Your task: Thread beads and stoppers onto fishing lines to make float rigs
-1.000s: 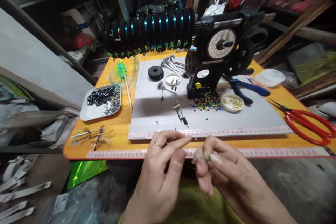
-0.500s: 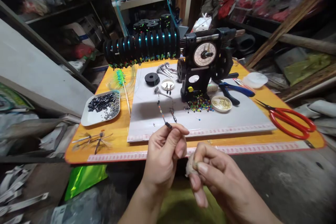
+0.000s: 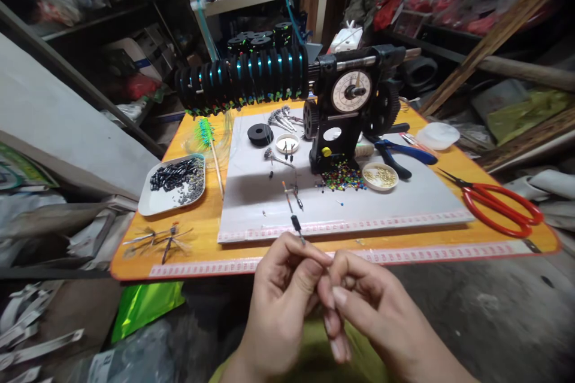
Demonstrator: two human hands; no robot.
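Observation:
Before the table's front edge, my left hand (image 3: 287, 293) and my right hand (image 3: 363, 299) meet at the fingertips. Beyond my left fingers hangs a thin line with a small black piece (image 3: 295, 223) and an orange-tipped stem above it. The left fingers are pinched on the lower part of this line. My right thumb and index finger are pressed together; what lies between them is too small to make out. Past my hands is the white board (image 3: 251, 203) with a black machine (image 3: 336, 125) and a heap of coloured beads or pins (image 3: 344, 178).
On the left side sits a white tray (image 3: 146, 200) of black pieces. Red-handled scissors (image 3: 498, 209) and blue pliers (image 3: 411, 152) lie at the right. A round dish (image 3: 380, 187) holds gold bits. Black spools (image 3: 251, 78) overhang the table's back.
My right hand has come up against my left, and their fingertips now meet. The black piece has shifted slightly toward me and right, standing farther out from my left fingertips.

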